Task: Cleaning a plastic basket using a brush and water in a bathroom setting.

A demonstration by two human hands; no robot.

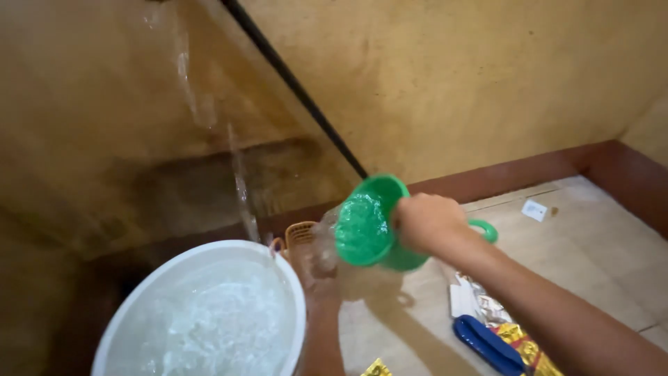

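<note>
Green jug (372,223) gripped by right hand (426,221); left hand (321,275), blurred behind water, fingers unclear.

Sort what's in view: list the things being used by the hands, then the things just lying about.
In use:
right hand
green plastic scoop with handle
clear plastic bottle
left hand
round white basin of foamy water

Lying about:
small orange plastic basket
blue plastic handle
yellow foil sachets
white paper scrap
</note>
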